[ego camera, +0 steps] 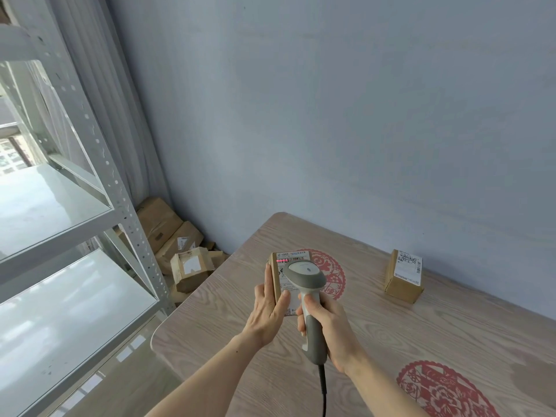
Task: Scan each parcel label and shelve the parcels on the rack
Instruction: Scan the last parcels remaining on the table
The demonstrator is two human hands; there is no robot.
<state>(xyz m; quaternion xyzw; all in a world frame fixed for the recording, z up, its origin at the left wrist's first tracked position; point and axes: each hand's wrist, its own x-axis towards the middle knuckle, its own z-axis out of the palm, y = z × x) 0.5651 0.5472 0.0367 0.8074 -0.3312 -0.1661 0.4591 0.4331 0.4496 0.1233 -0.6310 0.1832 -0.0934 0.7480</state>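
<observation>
A small brown parcel (278,273) with a white label lies on the wooden table (391,335). My left hand (269,308) holds its near left edge, thumb on the label and fingers along the side. My right hand (326,329) grips the handle of a grey and white barcode scanner (305,278), whose head hovers over the label. A red scan line falls across the barcode at the label's far end. A second small labelled parcel (404,275) stands on the table to the right, near the wall.
A grey metal rack (75,206) with pale shelves stands at the left. Several brown cardboard boxes (186,266) lie on the floor between rack and table. Two red paper-cut decorations (331,275) sit on the table. The scanner's black cable (323,392) hangs towards me.
</observation>
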